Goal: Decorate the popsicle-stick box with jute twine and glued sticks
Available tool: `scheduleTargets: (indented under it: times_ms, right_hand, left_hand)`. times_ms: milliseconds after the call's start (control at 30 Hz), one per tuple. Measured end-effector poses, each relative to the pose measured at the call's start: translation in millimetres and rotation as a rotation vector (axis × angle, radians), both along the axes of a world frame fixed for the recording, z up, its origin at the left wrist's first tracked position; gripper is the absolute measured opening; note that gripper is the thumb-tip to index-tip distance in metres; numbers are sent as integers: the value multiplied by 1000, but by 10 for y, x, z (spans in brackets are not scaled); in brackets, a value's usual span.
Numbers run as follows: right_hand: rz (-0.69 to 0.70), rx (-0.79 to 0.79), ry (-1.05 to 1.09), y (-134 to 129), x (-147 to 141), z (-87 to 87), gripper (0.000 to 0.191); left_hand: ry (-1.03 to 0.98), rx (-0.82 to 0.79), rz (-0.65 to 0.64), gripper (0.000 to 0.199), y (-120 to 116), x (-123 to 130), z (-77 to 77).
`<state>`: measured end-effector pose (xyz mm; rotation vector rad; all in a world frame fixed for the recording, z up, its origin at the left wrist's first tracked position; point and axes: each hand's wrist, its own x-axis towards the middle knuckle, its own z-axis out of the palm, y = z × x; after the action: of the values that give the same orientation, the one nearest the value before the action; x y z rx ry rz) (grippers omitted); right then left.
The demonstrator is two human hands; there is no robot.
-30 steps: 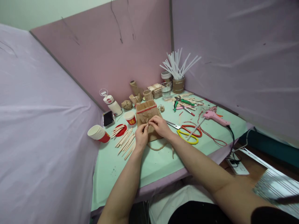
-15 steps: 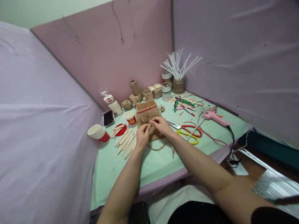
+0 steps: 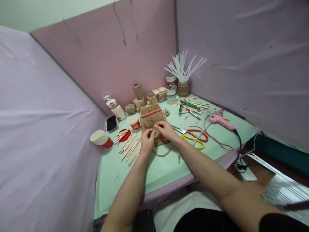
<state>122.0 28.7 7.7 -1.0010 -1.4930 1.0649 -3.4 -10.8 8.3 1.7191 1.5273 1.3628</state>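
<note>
A brown burlap-like box or bag [image 3: 151, 120] with a red-trimmed open top stands mid-table. Both hands meet at its front. My left hand [image 3: 147, 139] is closed, its fingertips pinching a thin piece of twine. Opposite it, my right hand [image 3: 165, 129] pinches the same twine, which makes a small loop above the fingers. The hands hide the lower front of the brown box. A braided cord [image 3: 163, 155] curves across the table just below the wrists. Right of my right hand lie scissors [image 3: 193, 134] with red and yellow handles.
Wooden sticks [image 3: 130, 148], a paper cup [image 3: 134, 122] and stacked cups [image 3: 101, 139] lie to the left. A pink glue gun [image 3: 223, 122], its cord over the edge, and green-handled pliers [image 3: 189, 105] are at right. Twine balls, jars and a bottle [image 3: 116, 109] line the back.
Both hands stay pinched at the front of the brown box, with barely any finger movement. The whole view has shifted slightly.
</note>
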Motion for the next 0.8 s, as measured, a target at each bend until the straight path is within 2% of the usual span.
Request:
scheduleTargets:
  times_ms: [200,367,700,800]
  right_hand:
    - [0,108,-93,5,3,-28,21]
    - [14,119,-103,15,-6,-56,21]
    - [-15,89,-106,18,-29,-90,20]
    - [-75,112,-59,23,-31,-95,15]
  left_hand:
    - [-104,-24,55,22,-6,6,21]
    - [-161,-24,71,20,-11,0,27]
    - [-138,16,71,17,0,-1,0]
    - [-113,38,82,16,3,-10,-11]
